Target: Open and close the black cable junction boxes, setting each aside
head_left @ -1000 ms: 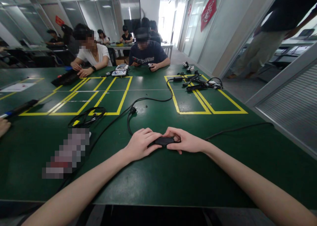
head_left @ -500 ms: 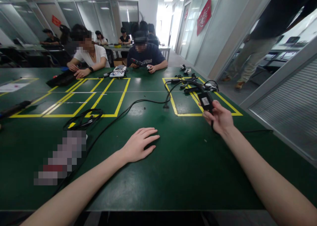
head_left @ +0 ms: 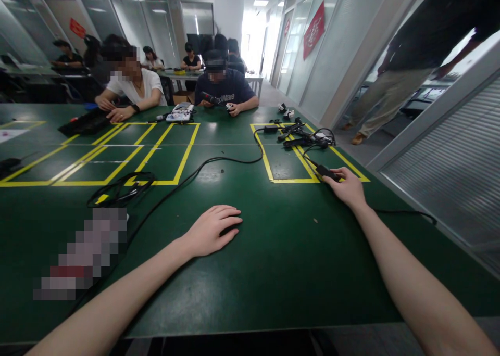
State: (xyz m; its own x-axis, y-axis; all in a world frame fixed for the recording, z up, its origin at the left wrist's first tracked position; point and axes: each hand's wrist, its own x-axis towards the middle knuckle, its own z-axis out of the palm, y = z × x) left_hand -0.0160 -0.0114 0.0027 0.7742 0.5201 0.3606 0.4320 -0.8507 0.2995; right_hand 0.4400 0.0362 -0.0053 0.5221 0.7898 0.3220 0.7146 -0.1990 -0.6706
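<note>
A green table fills most of the view. Beyond its far right side, a person in light trousers stands behind a glass partition. Across the table sit two people: one in white at far left, hands at a black tray, and one in a dark shirt at the far middle. Yellow tape marks rectangles on the table, one set on the left, another on the right. A long black cable winds from near left to the far heap of cables, which lies over the right tape. At near left is a pixelated item, with a coiled cable just beyond it. The left hand rests palm down near the middle, fingers slightly spread, thumb apart. The right hand pinches a small black adapter between thumb and fingers, at the near edge of the right tape; whether the adapter touches the table, I cannot tell
</note>
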